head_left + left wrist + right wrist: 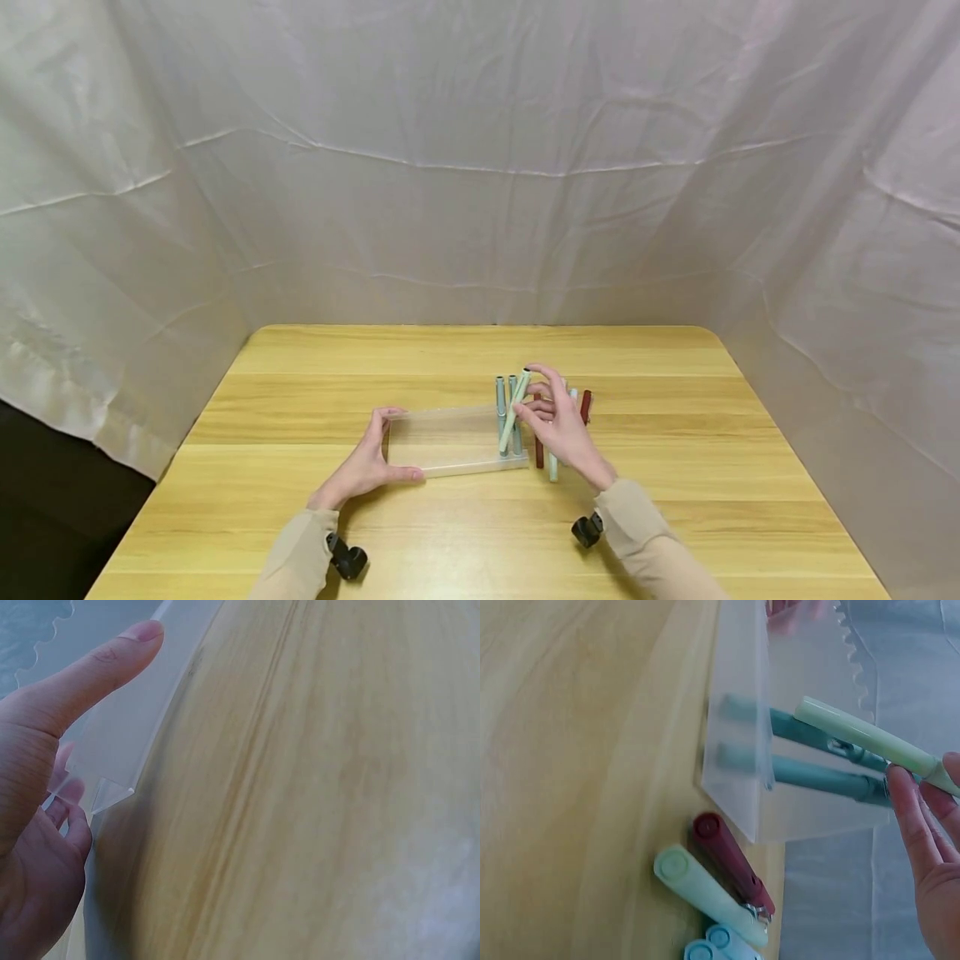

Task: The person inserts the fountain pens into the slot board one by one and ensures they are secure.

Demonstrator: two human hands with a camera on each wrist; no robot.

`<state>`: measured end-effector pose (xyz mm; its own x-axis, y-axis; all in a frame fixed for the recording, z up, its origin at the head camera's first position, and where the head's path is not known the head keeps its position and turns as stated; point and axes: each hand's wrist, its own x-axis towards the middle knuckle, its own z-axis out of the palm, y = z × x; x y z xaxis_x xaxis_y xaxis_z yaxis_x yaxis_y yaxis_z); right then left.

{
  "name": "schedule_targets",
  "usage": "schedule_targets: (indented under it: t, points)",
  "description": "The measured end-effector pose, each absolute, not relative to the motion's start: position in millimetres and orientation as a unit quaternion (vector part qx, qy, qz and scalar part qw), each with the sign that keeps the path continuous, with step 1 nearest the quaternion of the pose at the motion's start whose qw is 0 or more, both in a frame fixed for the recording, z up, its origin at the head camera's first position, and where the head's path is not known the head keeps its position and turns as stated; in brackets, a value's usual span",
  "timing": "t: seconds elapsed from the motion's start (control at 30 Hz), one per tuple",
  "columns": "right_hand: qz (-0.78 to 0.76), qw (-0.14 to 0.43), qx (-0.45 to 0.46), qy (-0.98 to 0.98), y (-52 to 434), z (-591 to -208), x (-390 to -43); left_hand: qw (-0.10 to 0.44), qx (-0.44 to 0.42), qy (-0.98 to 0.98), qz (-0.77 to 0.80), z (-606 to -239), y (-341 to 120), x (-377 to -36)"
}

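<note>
A clear plastic pen rack (pixel 442 442) with a notched edge lies on the table. My left hand (pixel 366 460) grips its left end, thumb along the front edge and fingers round the far corner. Two teal pens (pixel 810 729) rest side by side at the rack's right end. Above them, my right hand (pixel 561 427) pinches a light green pen (pixel 862 736), held at a tilt between thumb and fingers. Just right of the rack, partly beneath that hand, lie a dark red pen (pixel 731 859), another light green pen (pixel 705 889) and light blue pens (pixel 724 945).
Farther right on the wooden table (pixel 675 467) lies another dark red pen (pixel 586 406). Pale cloth (pixel 480 225) hangs behind the table and along its sides. Small black cameras (pixel 348 560) sit on both wrists.
</note>
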<state>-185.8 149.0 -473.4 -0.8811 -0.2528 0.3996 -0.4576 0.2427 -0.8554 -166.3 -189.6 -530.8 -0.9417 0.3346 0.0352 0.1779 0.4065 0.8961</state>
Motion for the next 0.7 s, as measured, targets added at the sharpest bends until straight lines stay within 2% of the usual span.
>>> schedule_targets:
  t: [0.7]
  points:
    - [0.463,0.164,0.296,-0.819,129,-478,-183,0.068,0.152,0.833,0.528,-532,-189,-166]
